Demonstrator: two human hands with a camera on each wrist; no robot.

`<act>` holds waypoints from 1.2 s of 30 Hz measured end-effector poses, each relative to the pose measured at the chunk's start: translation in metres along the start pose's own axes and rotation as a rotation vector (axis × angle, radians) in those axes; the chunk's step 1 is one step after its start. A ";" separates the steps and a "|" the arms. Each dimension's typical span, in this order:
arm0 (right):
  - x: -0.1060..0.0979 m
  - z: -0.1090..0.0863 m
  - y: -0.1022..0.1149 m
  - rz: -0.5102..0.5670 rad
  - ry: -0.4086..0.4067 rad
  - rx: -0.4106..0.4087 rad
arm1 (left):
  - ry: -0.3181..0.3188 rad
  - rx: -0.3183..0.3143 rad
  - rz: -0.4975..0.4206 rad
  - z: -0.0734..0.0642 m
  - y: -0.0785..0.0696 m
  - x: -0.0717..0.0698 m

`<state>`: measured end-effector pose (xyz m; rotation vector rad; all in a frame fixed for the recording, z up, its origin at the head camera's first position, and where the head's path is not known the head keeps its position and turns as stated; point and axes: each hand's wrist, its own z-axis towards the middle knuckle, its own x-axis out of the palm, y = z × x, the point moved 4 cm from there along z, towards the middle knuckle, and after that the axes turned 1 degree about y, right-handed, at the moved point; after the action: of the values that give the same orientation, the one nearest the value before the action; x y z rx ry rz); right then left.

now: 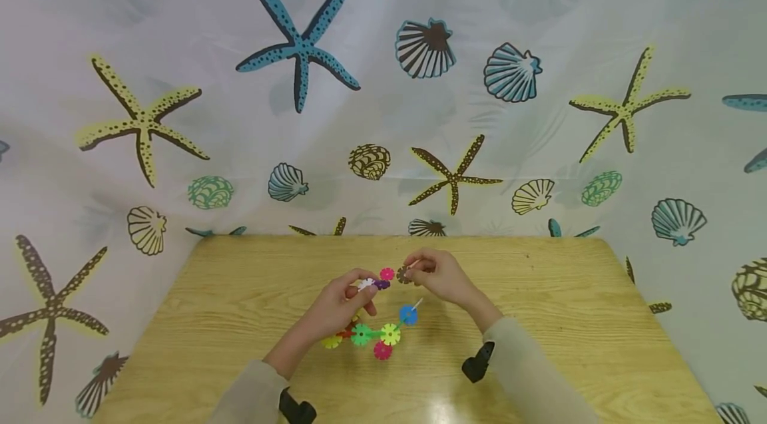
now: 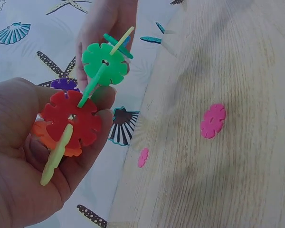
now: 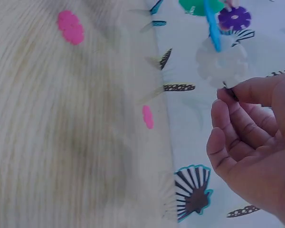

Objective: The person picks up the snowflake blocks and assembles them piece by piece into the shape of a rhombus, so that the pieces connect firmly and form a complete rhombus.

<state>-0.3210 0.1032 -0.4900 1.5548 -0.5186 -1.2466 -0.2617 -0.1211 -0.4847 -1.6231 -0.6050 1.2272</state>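
My left hand (image 1: pixel 338 302) grips a linked chain of notched plastic flower discs. In the left wrist view, a red disc (image 2: pixel 88 126) and an orange disc (image 2: pixel 40 129) lie against its fingers, with a yellow disc (image 2: pixel 57 156) slotted into the red one. A green disc (image 2: pixel 97 54) continues the chain, and a purple disc (image 2: pixel 65 84) shows behind the hand. At the chain's far end are a blue disc (image 1: pixel 409 315) and a white disc (image 3: pixel 218 66). My right hand (image 1: pixel 440 275) pinches a dark brown disc (image 1: pixel 404 274) between thumb and forefinger, overlapping the white disc's edge in the right wrist view.
Two loose pink discs lie on the wooden table (image 1: pixel 539 317), one far (image 1: pixel 387 274) and one nearer (image 1: pixel 383 350). A curtain (image 1: pixel 371 111) printed with starfish and shells hangs behind the table's back edge and along both sides.
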 end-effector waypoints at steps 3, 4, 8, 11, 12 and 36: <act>-0.004 -0.003 0.006 0.012 -0.006 -0.001 | -0.005 0.006 0.000 0.000 -0.001 0.000; -0.005 -0.004 0.008 0.019 -0.005 -0.001 | -0.008 0.004 -0.003 0.000 -0.001 0.000; -0.007 -0.009 0.016 0.033 0.004 -0.011 | -0.015 -0.017 -0.015 0.001 -0.001 0.001; -0.008 -0.012 0.019 0.041 0.012 -0.020 | -0.018 -0.031 -0.021 0.002 -0.002 0.001; -0.008 -0.013 0.021 0.045 0.014 -0.020 | -0.019 -0.033 -0.022 0.002 -0.002 0.001; -0.006 -0.018 0.029 0.087 -0.008 -0.007 | -0.025 -0.033 -0.030 0.007 -0.005 0.005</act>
<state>-0.3003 0.1052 -0.4626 1.5064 -0.5809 -1.1877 -0.2650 -0.1120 -0.4821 -1.6229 -0.6663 1.2223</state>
